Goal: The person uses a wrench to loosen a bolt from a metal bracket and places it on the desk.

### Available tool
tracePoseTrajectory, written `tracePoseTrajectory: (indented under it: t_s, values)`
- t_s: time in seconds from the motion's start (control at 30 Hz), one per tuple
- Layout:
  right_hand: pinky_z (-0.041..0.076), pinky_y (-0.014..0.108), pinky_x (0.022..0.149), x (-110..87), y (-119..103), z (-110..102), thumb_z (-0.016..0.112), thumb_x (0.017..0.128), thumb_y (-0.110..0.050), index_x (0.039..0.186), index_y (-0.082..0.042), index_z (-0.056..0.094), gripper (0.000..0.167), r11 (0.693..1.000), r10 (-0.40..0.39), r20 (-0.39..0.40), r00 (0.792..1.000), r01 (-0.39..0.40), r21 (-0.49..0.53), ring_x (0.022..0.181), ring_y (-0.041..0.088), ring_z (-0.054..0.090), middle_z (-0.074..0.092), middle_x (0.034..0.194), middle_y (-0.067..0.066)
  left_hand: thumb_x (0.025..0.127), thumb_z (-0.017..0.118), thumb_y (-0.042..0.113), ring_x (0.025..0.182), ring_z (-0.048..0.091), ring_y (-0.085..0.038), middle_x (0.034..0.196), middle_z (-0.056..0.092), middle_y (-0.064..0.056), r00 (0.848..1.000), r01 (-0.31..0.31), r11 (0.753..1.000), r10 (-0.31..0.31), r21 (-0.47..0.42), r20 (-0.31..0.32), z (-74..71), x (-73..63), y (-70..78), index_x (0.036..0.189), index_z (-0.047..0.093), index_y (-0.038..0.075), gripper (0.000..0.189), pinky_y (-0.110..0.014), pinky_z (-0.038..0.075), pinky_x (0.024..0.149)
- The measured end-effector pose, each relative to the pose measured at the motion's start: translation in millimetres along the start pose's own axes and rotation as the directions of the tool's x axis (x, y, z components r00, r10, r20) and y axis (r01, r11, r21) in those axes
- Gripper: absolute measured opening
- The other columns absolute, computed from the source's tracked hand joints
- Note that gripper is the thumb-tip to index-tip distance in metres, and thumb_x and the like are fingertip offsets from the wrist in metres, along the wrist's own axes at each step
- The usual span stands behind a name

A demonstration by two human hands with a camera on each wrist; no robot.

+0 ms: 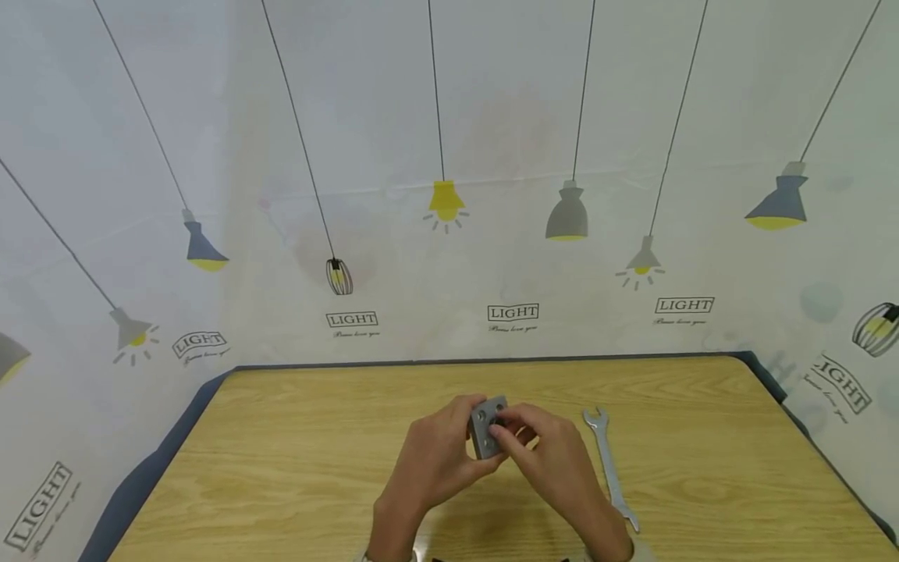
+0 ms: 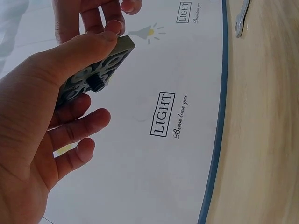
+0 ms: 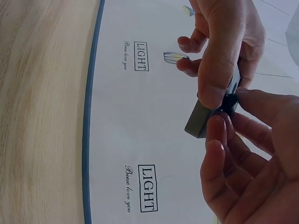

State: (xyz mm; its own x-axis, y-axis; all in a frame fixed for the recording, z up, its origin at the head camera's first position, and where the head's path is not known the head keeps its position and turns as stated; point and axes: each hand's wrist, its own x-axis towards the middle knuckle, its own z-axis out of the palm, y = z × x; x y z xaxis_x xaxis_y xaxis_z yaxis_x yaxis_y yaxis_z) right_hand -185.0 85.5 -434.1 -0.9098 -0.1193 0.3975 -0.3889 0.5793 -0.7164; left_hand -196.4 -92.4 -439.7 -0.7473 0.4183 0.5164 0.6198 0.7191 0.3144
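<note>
In the head view, a grey metal block (image 1: 479,433) with several round holes is held up over the table by my left hand (image 1: 430,457). The thumb lies along one edge, as the left wrist view shows. A black bolt (image 2: 96,83) sits in the block, its threaded end sticking out of the face seen there. On the opposite face, my right hand (image 1: 555,453) pinches the bolt's dark head (image 3: 229,101) between thumb and fingers. The fingertips partly cover the head in the right wrist view. Both hands are close together at the block.
A silver open-ended wrench (image 1: 609,464) lies on the wooden table (image 1: 302,445), just right of my right forearm. Behind the table's dark blue edge hangs a white backdrop (image 1: 393,234) printed with lamps and the word LIGHT.
</note>
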Motion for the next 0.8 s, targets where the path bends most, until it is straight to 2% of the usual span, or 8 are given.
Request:
tracePoseTrajectory:
  t_s: [0.8]
  values:
    - [0.050, 0.019, 0.057, -1.0, -2.0, -1.2, 0.079, 0.083, -0.010, 0.100, -0.017, 0.075, 0.018, 0.999, -0.034, 0.002, 0.999, 0.034, -0.014, 0.074, 0.005, 0.062, 0.068, 0.087, -0.006, 0.075, 0.084, 0.044, 0.071, 0.059, 0.000, 0.099, 0.071, 0.005, 1.000, -0.023, 0.998, 0.024, 0.053, -0.015, -1.9, -0.6, -1.4, 0.126, 0.057, 0.012, 0.066, -0.015, 0.047, 0.061]
